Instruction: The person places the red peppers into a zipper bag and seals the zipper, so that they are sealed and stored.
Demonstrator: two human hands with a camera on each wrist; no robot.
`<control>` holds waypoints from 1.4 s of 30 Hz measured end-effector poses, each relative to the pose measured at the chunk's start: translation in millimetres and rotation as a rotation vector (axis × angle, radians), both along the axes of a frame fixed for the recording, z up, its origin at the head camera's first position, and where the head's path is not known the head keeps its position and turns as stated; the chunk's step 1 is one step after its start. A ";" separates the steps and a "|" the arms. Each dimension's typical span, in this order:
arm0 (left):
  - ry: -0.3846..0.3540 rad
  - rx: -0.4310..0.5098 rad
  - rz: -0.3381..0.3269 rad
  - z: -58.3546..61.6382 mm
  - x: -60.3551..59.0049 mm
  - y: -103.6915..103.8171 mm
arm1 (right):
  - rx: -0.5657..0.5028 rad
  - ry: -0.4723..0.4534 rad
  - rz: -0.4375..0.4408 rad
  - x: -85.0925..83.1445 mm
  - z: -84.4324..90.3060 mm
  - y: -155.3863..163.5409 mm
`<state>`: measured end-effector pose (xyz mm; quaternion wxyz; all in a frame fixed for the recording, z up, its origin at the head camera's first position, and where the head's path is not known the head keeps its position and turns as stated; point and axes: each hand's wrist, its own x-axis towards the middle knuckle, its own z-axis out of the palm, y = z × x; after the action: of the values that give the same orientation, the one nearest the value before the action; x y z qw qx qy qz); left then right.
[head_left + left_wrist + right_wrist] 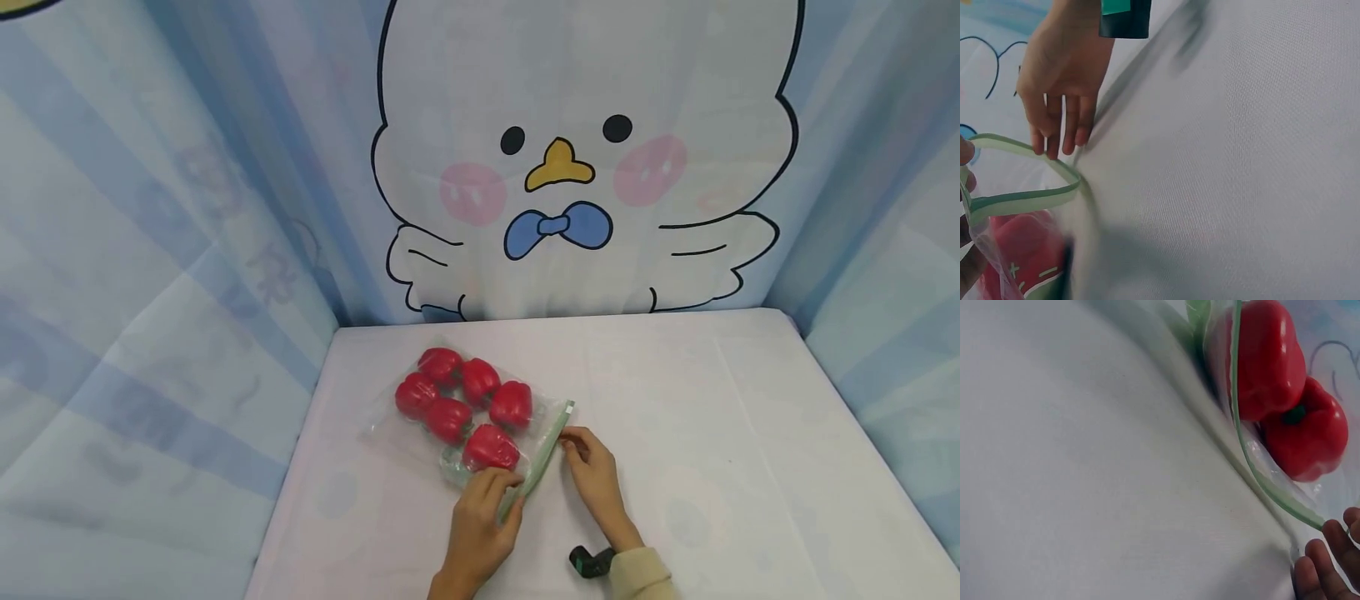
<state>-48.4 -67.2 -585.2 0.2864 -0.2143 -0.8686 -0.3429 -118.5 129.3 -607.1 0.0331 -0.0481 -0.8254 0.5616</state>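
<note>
A clear bag [457, 417] of red peppers [491, 446] lies flat on the white counter [750, 467], left of centre, its green zip strip [543, 454] turned toward the person so both hands can work the mouth. The left hand [480, 521] pinches the near end of the strip, its grip clamped there to anchor it. The right hand [596, 475] rests its fingertips [1054, 147] on the strip farther along, fingers fairly straight, pressing rather than grasping. The mouth gapes in a loop, so the seal looks unfinished.
</note>
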 end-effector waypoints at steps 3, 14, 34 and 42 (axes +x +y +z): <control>0.011 -0.022 -0.007 0.7 -0.9 0.0 | -0.018 -0.019 -0.026 -3.7 1.8 4.0; 0.036 -0.061 -0.050 19.1 -25.5 -8.4 | -0.099 -0.122 -0.056 -22.6 2.8 11.0; -0.563 -0.067 -0.290 70.2 -98.4 -2.6 | -0.173 -0.211 -0.043 -35.8 6.3 13.4; -0.749 0.010 -0.387 70.3 -138.6 2.8 | -0.162 -0.208 -0.042 -38.1 8.1 16.4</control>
<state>-187.0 -64.4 -514.9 -0.1177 -0.2324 -0.8547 -0.4490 -156.7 145.8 -599.1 -0.0448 -0.1255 -0.7750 0.6177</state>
